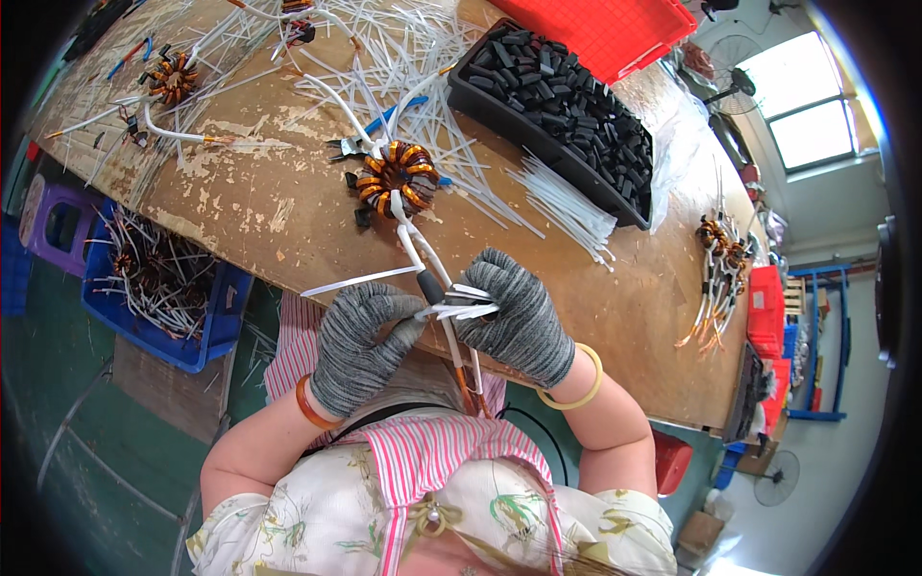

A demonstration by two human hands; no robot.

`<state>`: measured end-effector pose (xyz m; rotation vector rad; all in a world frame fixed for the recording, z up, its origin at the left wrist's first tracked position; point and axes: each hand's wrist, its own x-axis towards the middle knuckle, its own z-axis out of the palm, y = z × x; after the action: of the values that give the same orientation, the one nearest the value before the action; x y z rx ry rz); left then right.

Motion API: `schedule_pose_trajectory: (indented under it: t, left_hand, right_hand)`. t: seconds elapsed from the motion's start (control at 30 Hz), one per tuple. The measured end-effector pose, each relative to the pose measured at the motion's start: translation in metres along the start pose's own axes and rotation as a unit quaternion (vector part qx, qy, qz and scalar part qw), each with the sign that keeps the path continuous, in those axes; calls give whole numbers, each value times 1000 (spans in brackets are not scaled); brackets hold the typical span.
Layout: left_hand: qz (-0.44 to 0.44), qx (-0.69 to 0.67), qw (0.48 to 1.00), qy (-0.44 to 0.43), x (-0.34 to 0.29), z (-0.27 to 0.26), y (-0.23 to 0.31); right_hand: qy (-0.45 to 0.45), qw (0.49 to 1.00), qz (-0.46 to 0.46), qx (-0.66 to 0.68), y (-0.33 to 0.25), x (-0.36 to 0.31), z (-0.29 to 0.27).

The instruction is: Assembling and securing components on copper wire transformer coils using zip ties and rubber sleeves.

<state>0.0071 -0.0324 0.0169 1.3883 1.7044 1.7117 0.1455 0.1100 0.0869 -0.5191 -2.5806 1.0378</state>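
Both my hands wear grey knit gloves and meet at the table's near edge. My left hand (370, 338) is closed, its thumb and forefinger pinching at the ends of short white cable ties. The bunch of cable ties (467, 305) is gripped in my right hand (514, 312), which is closed. Between the hands run two white wires (428, 252) from a copper-wound ring coil (397, 180) lying on the table. A small black block (430, 286) sits against these wires, with one long white tie (360, 280) sticking out leftward from it. The wires' copper-coloured ends (468, 392) hang toward my lap.
A black bin (455, 91) of small black blocks stands beyond, with white cable ties (567, 206) beside it. Loose white strips litter the wooden table (259, 206). More coils (173, 79) lie far left and right. A blue crate (197, 360) of coils stands lower left.
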Motion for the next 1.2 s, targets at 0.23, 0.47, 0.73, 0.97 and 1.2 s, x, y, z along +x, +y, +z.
schedule_pose_trajectory:
  t: [0.23,0.47,0.73,0.97,1.2]
  left_hand:
    - [45,87,995,-2,8,-1,15]
    - [73,107,990,-58,17,-10,21]
    - [3,58,995,-86,7,-22,27]
    - [-84,-6,981,-177,10,-21,24]
    - [5,-68,975,-210,8,-43,37]
  right_hand:
    - [-36,994,35,98,2,0,10]
    - [-11,975,45,219,9,-6,21]
    - [-41,988,-97,111,18,-2,18]
    - [-32,988,-90,125,15,-2,16]
    - [-36,994,-96,-49,17,-3,8]
